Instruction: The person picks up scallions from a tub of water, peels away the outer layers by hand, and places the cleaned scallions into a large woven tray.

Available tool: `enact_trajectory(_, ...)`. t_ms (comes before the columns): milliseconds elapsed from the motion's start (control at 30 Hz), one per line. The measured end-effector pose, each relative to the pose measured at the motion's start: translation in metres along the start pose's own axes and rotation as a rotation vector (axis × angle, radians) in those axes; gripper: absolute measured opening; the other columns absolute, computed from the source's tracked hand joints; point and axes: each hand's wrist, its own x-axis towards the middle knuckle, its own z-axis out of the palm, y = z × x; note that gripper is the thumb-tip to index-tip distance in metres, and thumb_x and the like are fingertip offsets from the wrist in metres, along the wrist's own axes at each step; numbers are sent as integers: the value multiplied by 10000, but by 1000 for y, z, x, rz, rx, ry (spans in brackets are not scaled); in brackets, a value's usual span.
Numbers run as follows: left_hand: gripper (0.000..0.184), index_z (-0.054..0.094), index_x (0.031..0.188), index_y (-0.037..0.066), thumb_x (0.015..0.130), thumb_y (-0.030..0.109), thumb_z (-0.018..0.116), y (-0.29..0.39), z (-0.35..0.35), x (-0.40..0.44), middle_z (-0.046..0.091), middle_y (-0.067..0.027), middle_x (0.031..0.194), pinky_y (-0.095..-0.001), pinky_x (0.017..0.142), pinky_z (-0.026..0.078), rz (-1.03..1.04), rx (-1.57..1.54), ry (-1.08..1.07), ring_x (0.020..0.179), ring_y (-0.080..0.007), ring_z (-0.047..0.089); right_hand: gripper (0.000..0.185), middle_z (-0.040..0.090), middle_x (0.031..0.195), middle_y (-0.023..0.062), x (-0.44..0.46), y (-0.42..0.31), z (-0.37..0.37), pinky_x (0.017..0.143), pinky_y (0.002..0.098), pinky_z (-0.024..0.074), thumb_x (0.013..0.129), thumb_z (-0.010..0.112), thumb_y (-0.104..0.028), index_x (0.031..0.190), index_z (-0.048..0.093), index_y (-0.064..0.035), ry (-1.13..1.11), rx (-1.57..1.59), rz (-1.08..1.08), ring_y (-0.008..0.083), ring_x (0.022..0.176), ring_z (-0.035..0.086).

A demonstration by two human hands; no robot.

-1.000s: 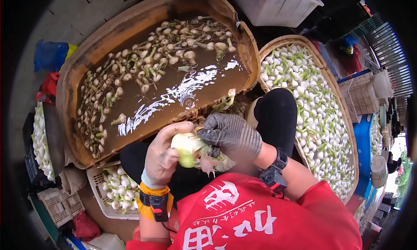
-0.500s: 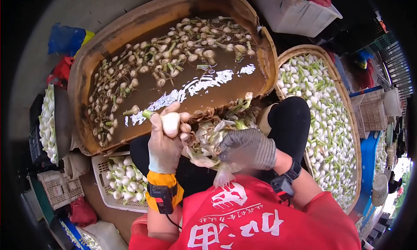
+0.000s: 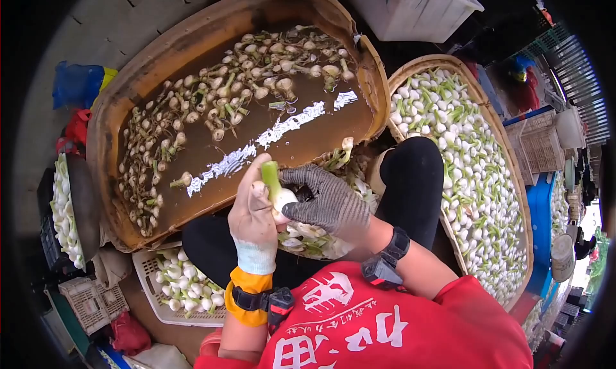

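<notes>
In a pale glove, my left hand (image 3: 252, 218) is closed around a white garlic bulb (image 3: 280, 199) with a short green stem pointing up. A second, browner bulb (image 3: 259, 191) seems tucked against its fingers. My right hand (image 3: 330, 199), in a grey knitted glove, closes on the same garlic bulb from the right, its thumb pressed on the white side. Beneath the hands, over my lap, lies a heap of peeled skins and leaves (image 3: 314, 241), partly hidden by the right hand.
A large brown tub (image 3: 102, 176) of murky water with floating unpeeled bulbs stands ahead. On the right is a long tub (image 3: 389, 87) full of white bulbs. A white basket (image 3: 151, 285) of cleaned bulbs sits left of my leg. A white bin (image 3: 410, 13) stands behind.
My right hand has moved up and left from the heap of skins onto the garlic bulb. The bulb has turned so its stem points up. The view has shifted slightly.
</notes>
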Motion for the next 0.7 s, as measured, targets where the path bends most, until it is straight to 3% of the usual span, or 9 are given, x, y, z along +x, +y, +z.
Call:
enact_trajectory(67,484,514,1368,34,1036,378,442,18,8,1,657,-95,1083,-193,515,453,72,204,58,632,-60,561,515,634,1091,85,1,1,-4,881,323,513,814,765,-200,1258,569,-30,29,-346,-281,177,1020,624)
enact_trajectory(100,485,516,1365,35,1031,381,455,23,11,4,663,-98,1065,-192,515,451,153,408,118,636,-59,561,515,634,1091,85,-1,0,-7,881,323,513,814,765,-200,1258,569,-30,32,-347,-278,177,1020,624)
enact_trajectory(200,498,438,1386,-38,1039,319,456,25,7,15,685,-103,944,-167,512,412,136,191,124,532,-37,498,460,638,1129,61,-12,-22,-8,907,307,506,863,743,-220,1255,574,-48,15,492,61,145,1032,603)
enact_trajectory(267,479,429,1382,-39,1041,297,454,25,0,19,686,-96,897,-182,437,357,187,218,203,447,-23,421,460,640,1134,58,-13,-15,-10,912,305,506,867,742,-225,1254,573,-45,47,454,19,139,1031,602)
enact_trajectory(367,312,571,1106,-36,1007,255,514,32,-21,-3,660,-74,757,-194,438,381,-232,-4,-19,456,-60,458,485,642,1136,74,-14,-4,-14,934,320,496,841,764,-223,1258,578,-60,97,416,16,167,1059,598)
enact_trajectory(400,205,607,908,-8,932,196,615,35,-16,-14,633,-51,683,-194,460,388,-162,80,-33,482,-71,483,483,635,1135,87,-13,-2,-16,947,339,485,824,773,-228,1246,597,-77,158,47,-165,200,1072,590)
enact_trajectory(467,180,629,768,10,851,154,699,41,-2,-25,612,-30,630,-211,493,412,-188,360,26,516,-62,514,449,598,1130,119,-8,-3,-15,966,380,455,752,796,-209,1169,660,-112,195,-518,-444,297,1085,555)
enact_trajectory(633,206,645,755,-2,900,142,618,50,6,-22,616,-42,604,-221,495,438,-237,416,-25,508,-64,536,466,595,1149,111,-11,-9,-18,917,352,476,698,785,-154,1149,675,-113,182,-622,-562,286,1055,556)
enact_trajectory(700,215,641,770,-5,915,145,592,45,7,-20,616,-48,605,-217,479,430,-245,304,-12,494,-67,533,467,607,1139,107,-15,-9,-17,917,354,478,702,788,-130,1152,667,-110,240,-470,-441,271,1048,568)
